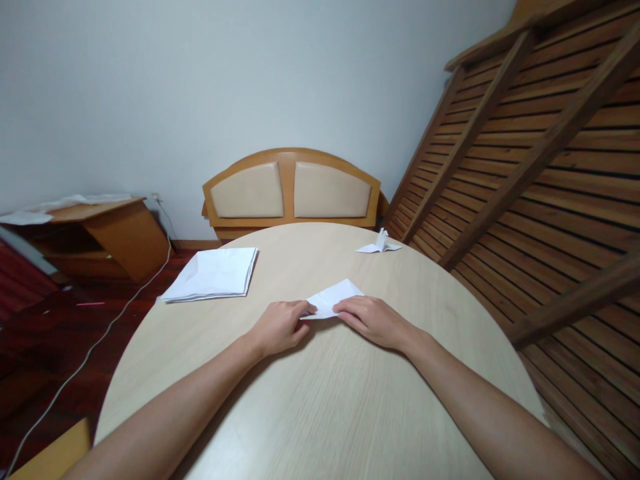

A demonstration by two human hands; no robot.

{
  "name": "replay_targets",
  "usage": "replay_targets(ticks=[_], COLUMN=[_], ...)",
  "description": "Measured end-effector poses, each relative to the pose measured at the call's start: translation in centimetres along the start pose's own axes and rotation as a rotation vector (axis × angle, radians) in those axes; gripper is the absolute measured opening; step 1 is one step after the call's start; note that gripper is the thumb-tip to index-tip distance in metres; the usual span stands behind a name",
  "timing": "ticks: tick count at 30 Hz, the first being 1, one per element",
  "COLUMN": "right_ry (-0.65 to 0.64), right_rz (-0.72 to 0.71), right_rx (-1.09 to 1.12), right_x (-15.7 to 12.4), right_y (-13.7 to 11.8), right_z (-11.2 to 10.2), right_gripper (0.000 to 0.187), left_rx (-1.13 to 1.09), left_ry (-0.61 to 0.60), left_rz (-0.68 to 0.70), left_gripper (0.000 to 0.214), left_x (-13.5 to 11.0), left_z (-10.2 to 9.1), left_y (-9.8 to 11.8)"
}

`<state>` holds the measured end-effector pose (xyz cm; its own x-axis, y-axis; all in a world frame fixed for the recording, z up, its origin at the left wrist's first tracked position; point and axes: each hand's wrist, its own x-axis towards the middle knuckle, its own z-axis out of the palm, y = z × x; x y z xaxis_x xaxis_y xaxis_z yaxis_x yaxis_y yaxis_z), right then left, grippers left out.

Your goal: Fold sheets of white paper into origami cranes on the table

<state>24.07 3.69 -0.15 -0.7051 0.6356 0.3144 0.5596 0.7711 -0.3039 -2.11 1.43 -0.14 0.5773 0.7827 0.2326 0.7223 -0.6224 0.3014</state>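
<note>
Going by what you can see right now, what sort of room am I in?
Probably a bedroom, perhaps used for storage too: a padded headboard stands near the wall, a slatted wooden frame leans at the right, and a desk sits at the left.

From my remote station I record a padded headboard [289, 190] beyond the fingers [358, 308], standing before a pale wall [300, 73]. Right of the fingers I note a slatted wooden frame [540, 173]. Far to their left I log a wooden desk [140, 240] bearing white sheets [75, 200] of undetermined material; a white cable [123, 309] trails over the dark red floor [55, 347] beside it.
</note>
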Motion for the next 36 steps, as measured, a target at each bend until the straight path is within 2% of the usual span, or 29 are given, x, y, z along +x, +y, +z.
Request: replay_targets(ticks=[4, 6, 9, 11, 13, 15, 19, 27, 36], right_ry=[0.025, 0.085, 0.223, 0.305, 0.354, 0.363, 0.333, 0.309, 0.303], right_rz=[-0.013, 0.012, 0.110, 0.189, 0.255, 0.302, 0.352, 0.376, 0.440], right_rx=[-0.041, -0.020, 0.137, 0.314, 0.527, 0.746, 1.011, 1.099, 1.174], right_x=[0.0, 0.0, 0.1, 0.3, 0.5, 0.8, 1.2, 1.1, 1.4], right_y=[0.0, 0.0, -0.4, -0.9, -1.3, -1.7, -2.0, -1.5, -1.1], right_z=[-0.1, -0.1, -0.4, -0.5, -0.6, -0.4, 0.1, 0.4, 0.9], right_gripper=[0.023, 0.024, 0.022, 0.020, 0.022, 0.027, 0.038, 0.039, 0.040], left_rx=[-0.040, -0.146, -0.359, -0.536, -0.759, -0.941, -1.021, -1.002, -1.067], left_ry=[0.085, 0.184, 0.416, 0.521, 0.504, 0.422, 0.343, 0.339, 0.324], left_rz=[-0.005, -0.027, -0.096, -0.145, -0.194, -0.227, -0.274, -0.426, -0.470], left_gripper=[0.022, 0.020, 0.035, 0.049, 0.054, 0.052, 0.037, 0.040, 0.043], left_x=[-0.2, -0.2, 0.3, 0.8, 1.2, 1.4, 1.3, 1.2, 1.3], left_z=[-0.6, -0.9, -1.5, -1.6, -1.5, -1.4, -1.1, -1.4, -1.3], left_y=[0.1, 0.2, 0.1, 0.1, 0.2, 0.6, 1.3, 1.8, 1.3])
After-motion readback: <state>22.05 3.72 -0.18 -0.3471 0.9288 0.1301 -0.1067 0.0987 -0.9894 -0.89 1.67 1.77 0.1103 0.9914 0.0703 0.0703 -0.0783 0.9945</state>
